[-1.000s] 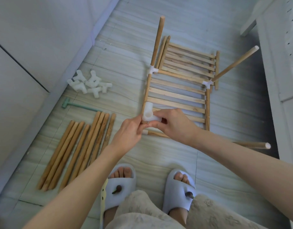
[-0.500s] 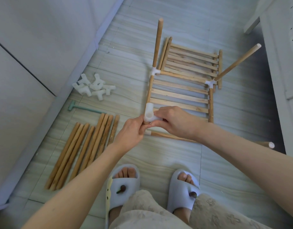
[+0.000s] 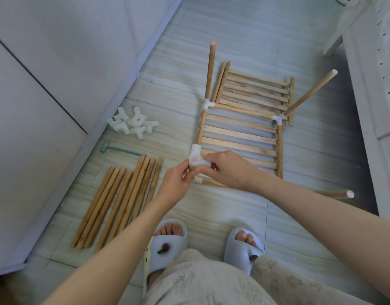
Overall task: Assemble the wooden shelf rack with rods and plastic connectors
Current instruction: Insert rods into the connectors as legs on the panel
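A white plastic connector (image 3: 195, 159) sits at the near left corner of a slatted wooden shelf panel (image 3: 240, 137) lying on the floor. My left hand (image 3: 175, 181) pinches the connector from the left and my right hand (image 3: 228, 170) grips it from the right. Two more connectors (image 3: 209, 104) (image 3: 278, 118) at the panel's far corners each carry an upright rod (image 3: 210, 71) (image 3: 310, 92). Another rod (image 3: 334, 194) runs along the panel's near edge, mostly hidden behind my right arm.
Several loose rods (image 3: 119, 201) lie in a row on the left. A heap of spare white connectors (image 3: 132, 124) and a green plastic hammer (image 3: 117, 149) lie beyond them. A second slatted panel (image 3: 255, 91) lies under the far end. White furniture (image 3: 374, 84) stands on the right, a wall on the left.
Both hands have stayed on the corner connector; only small shifts of the fingers and of the view show.
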The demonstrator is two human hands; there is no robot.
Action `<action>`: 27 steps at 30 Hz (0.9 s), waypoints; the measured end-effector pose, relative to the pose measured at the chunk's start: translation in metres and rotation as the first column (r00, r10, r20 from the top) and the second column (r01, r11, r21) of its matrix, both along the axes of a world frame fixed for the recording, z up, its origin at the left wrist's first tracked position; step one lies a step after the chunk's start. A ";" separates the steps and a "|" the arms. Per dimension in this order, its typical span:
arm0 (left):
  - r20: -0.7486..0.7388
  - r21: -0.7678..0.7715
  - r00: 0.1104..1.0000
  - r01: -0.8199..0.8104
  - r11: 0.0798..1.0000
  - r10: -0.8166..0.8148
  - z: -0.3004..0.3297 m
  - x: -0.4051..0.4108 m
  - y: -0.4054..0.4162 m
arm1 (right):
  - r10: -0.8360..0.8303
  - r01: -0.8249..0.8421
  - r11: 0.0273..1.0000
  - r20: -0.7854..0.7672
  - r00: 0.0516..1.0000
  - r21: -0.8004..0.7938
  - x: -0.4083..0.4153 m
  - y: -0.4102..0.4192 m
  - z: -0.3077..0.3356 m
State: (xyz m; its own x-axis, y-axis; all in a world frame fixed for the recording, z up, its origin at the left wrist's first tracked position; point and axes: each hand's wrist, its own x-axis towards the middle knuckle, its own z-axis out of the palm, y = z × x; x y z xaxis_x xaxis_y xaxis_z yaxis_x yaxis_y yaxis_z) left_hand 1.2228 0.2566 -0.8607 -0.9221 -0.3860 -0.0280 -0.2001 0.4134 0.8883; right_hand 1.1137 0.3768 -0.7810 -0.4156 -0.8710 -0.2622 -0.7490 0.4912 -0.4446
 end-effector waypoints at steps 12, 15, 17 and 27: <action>0.458 -0.047 0.883 -0.094 0.994 0.105 -0.045 0.079 -0.041 | -0.365 0.254 0.920 0.414 0.834 0.299 0.036 0.010 -0.039; 0.556 -0.068 0.824 -0.086 0.994 0.110 -0.069 0.087 -0.050 | -0.251 0.144 0.922 0.274 0.928 0.359 0.036 0.001 -0.068; 0.585 -0.110 0.801 -0.076 0.991 0.127 -0.082 0.087 -0.050 | -0.224 0.112 0.907 0.239 0.945 0.406 0.033 -0.005 -0.088; 0.624 -0.446 0.750 0.111 0.888 0.219 -0.122 0.065 -0.044 | -0.136 -0.061 0.752 0.245 0.960 0.656 0.047 0.017 -0.183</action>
